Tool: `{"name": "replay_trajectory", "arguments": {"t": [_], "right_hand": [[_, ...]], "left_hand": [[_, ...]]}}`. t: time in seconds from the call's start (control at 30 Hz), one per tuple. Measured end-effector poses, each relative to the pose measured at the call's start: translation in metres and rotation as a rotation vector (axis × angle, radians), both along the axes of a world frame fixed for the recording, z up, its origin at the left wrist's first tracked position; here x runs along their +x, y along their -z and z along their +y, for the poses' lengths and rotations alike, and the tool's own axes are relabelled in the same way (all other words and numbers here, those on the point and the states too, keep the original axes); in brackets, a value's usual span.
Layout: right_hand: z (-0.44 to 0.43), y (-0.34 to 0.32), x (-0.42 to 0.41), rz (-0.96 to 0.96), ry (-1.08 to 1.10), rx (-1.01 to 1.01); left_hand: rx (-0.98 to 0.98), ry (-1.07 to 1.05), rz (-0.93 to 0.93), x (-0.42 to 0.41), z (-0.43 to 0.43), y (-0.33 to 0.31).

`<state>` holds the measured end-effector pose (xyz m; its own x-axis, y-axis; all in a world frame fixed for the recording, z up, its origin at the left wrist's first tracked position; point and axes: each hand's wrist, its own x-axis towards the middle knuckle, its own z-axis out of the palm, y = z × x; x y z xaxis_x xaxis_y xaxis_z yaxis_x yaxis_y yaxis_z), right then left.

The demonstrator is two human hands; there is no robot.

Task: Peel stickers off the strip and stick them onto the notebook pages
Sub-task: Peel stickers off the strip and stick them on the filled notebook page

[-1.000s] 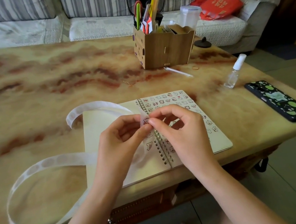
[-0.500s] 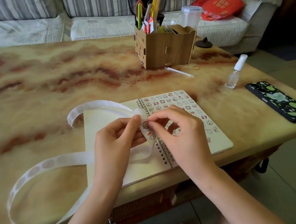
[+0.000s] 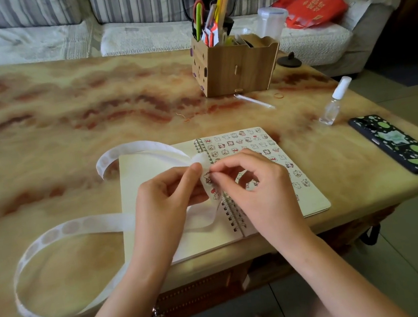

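Head view: the strip [image 3: 77, 228] is pinched in the left hand [image 3: 165, 200] above the notebook [image 3: 144, 168] spine, a sticker [image 3: 208, 178] on it nipped by the right hand [image 3: 255, 186]; the sticker-filled right page lies directly beneath, nearer the right hand.

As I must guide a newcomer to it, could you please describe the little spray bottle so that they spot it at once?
Go to the right end of the marbled table. Between the wooden pen box and the dark phone stands the spray bottle. Unlike the clear stick lying flat nearby, it stands up and wears a white cap.
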<state>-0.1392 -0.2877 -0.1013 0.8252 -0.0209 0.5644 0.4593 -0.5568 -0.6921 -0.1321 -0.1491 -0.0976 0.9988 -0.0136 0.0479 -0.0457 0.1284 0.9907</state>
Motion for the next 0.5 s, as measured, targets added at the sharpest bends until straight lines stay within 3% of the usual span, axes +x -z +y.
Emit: {"name": "replay_trajectory", "arguments": {"t": [0.5], "right_hand": [[-0.0053,-0.0072,-0.0043,0.223,-0.089,0.107]], "left_hand": [[0.065,0.019,-0.034,0.0016,-0.0019,0.0074]]}}
